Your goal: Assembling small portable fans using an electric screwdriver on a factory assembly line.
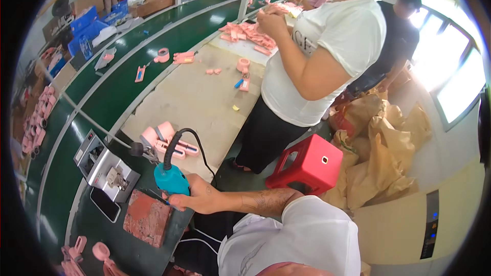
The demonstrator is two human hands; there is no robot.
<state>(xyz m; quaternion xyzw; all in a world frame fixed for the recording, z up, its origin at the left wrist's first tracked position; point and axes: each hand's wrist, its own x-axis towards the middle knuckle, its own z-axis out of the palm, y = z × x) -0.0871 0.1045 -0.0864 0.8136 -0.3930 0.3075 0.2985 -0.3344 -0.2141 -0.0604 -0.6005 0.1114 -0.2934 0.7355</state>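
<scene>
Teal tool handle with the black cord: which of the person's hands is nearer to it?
Right. The right hand is wrapped around the teal tool handle from its lower right side. The left hand is not in view, so its position cannot be told.

Surface: long beige worktop running from lower left toward the upper middle of the frame, bordered on its left by a green conveyor belt.

On the beige surface:
- pink plastic parts, clustered at lower centre-left;
- pink tape roll, upper centre;
- heap of pink parts, upper centre.

On the green belt:
- pink pieces, upper left;
- row of pink parts, far left.

Dark green end, lower left:
- metal fixture;
- black phone, lying flat;
- reddish-brown block;
- pink parts, bottom edge.

Floor: red stool, brown paper bags, right of centre.
</scene>
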